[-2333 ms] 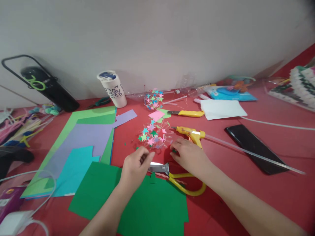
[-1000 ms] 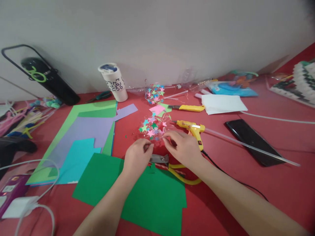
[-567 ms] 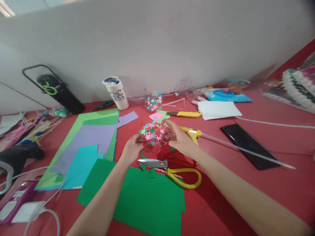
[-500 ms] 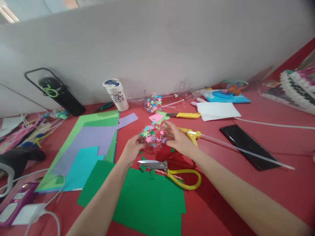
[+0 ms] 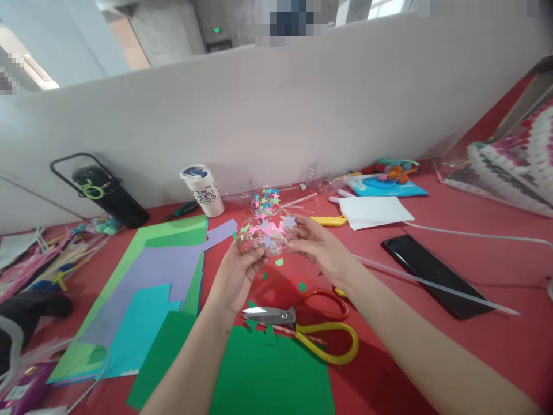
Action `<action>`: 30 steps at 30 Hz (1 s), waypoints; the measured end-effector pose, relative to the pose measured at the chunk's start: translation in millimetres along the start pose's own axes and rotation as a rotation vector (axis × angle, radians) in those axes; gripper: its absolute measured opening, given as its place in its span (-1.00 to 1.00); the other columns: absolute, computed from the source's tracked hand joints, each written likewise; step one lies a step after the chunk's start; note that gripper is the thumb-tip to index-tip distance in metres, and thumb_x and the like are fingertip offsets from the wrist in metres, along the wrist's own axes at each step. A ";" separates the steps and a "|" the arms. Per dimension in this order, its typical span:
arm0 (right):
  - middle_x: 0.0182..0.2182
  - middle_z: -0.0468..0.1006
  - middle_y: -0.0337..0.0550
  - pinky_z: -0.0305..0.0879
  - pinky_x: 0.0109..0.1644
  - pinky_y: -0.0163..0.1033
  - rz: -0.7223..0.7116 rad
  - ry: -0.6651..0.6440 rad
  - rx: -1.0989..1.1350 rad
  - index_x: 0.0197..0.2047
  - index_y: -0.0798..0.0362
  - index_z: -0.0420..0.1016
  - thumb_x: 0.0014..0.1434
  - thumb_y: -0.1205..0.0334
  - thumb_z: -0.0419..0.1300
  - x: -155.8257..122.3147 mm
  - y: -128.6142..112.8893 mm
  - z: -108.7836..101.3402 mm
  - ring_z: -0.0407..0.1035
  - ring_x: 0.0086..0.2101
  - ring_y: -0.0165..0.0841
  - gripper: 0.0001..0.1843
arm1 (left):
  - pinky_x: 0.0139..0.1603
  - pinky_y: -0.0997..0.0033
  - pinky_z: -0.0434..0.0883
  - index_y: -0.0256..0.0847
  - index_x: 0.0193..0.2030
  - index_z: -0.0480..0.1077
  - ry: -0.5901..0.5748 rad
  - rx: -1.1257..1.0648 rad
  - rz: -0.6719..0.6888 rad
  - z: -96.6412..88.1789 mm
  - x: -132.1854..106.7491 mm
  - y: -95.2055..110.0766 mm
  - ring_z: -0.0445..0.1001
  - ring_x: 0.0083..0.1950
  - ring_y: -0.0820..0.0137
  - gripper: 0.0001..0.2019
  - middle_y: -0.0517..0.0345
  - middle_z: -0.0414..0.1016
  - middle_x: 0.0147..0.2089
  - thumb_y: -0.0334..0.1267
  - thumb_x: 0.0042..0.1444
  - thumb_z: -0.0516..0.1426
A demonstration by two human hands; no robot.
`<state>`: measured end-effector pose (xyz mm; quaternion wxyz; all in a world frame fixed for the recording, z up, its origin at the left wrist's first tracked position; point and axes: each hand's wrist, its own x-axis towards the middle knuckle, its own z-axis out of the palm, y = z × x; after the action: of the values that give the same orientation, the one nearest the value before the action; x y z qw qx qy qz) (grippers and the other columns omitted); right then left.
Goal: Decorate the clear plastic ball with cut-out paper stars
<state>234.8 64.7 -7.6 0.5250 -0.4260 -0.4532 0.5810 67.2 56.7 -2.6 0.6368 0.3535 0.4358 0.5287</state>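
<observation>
Both my hands hold a clear plastic ball (image 5: 264, 235) covered with small coloured paper stars, lifted above the red table (image 5: 432, 346). My left hand (image 5: 237, 272) cups it from below and the left, fingers closed on it. My right hand (image 5: 319, 249) grips its right side with thumb and fingers. A second star-covered ball (image 5: 266, 197) rests behind, near the wall. Scissors (image 5: 302, 325) with yellow and red handles lie just below my hands, beside a dark green paper sheet (image 5: 268, 380). A few loose green stars lie on the table under the ball.
Green, purple and cyan paper sheets (image 5: 151, 271) lie at left. A white cup (image 5: 202, 190), a yellow utility knife (image 5: 329, 220), white paper (image 5: 371, 211), a black phone (image 5: 427, 266) and a clear glue stick (image 5: 436, 283) lie around. A white partition (image 5: 276, 115) stands behind.
My hands have closed on the star ball and lifted it off the table toward me. The head has tilted up, showing more above the partition. My right arm now hides the yellow glue gun.
</observation>
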 end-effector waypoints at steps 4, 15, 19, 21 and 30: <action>-0.08 0.47 -0.09 0.40 -0.14 -0.18 -0.032 0.013 0.020 0.02 -0.05 0.25 -0.09 0.31 0.22 -1.9 -8.6 1.4 0.42 -0.16 -0.32 -0.45 | -0.42 0.54 0.36 -0.15 -0.20 0.22 -0.006 0.022 0.071 10.4 1.2 0.9 0.44 -0.47 0.54 -0.63 0.33 0.45 -0.43 -0.35 -0.14 0.26; -0.05 0.34 -0.06 0.38 -0.16 -0.13 -0.366 0.256 -0.325 0.04 -0.09 0.21 0.04 0.27 0.18 -13.1 -24.9 0.0 0.38 -0.18 -0.28 -0.53 | -0.49 0.54 0.34 -0.12 -0.13 0.10 0.168 0.249 0.299 21.0 6.6 -3.7 0.40 -0.51 0.54 -0.53 0.43 0.30 -0.49 -0.37 -0.16 0.22; -0.44 0.39 -0.24 0.30 -0.37 -0.25 -0.748 0.246 -0.799 -0.27 -0.06 0.35 0.19 0.36 0.09 -36.1 -37.4 8.8 0.32 -0.48 -0.39 -0.90 | -0.42 0.52 0.37 -0.11 -0.13 0.11 0.186 0.303 0.353 20.8 4.5 -0.8 0.41 -0.46 0.54 -0.56 0.38 0.32 -0.43 -0.35 -0.13 0.22; -0.61 0.34 -0.36 0.20 -0.53 -0.33 -0.754 0.162 -0.927 -0.24 -0.04 0.35 0.22 0.33 0.10 -42.8 -36.2 13.2 0.24 -0.64 -0.46 -0.93 | -0.34 0.49 0.40 -0.12 -0.14 0.12 0.182 0.330 0.369 22.5 2.0 -1.1 0.44 -0.40 0.51 -0.58 0.32 0.37 -0.39 -0.35 -0.12 0.21; -0.72 0.25 -0.44 0.09 -0.59 -0.38 -0.714 0.265 -1.018 -0.28 0.03 0.34 0.20 0.29 0.10 -34.7 -20.2 15.0 0.16 -0.72 -0.52 -0.97 | -0.34 0.45 0.38 -0.10 -0.15 0.10 0.235 0.488 0.330 28.3 -3.8 -8.7 0.42 -0.41 0.45 -0.61 0.34 0.34 -0.46 -0.30 -0.09 0.19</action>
<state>227.8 29.8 16.1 0.4697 -0.5132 -0.7180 0.0244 96.5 51.6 0.6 0.3842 0.4982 0.5571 0.5421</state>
